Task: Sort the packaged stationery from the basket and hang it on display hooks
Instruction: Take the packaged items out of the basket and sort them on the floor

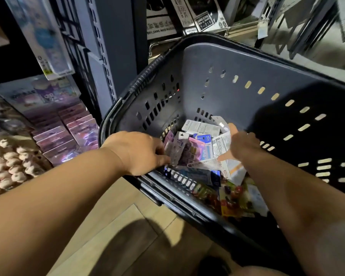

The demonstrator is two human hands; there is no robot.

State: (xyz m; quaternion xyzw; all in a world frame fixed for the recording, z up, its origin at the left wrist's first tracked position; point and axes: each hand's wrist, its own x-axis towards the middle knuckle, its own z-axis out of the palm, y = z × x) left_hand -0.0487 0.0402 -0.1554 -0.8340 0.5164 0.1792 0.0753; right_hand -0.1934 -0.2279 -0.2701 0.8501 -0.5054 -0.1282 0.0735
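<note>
Dark-grey plastic basket (227, 62) tips toward the near left, so the packaged stationery (205, 140) pools in its low corner. The left hand (135, 152) curls its fingers round pink-purple packs (184, 151), apparently gathering matches. The right hand (244, 146) pinches a white printed packet (220, 142), probably for sorting.

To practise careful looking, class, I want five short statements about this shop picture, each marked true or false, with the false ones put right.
1. Both the left hand and the right hand reach into the basket. True.
2. The basket is bright red. False: it is dark grey.
3. The right hand holds a white packet with print on it. True.
4. The left hand hangs idle outside the basket. False: its grip is on pink packets inside.
5. Nothing else lies in the basket. False: more packets lie on its bottom.
</note>
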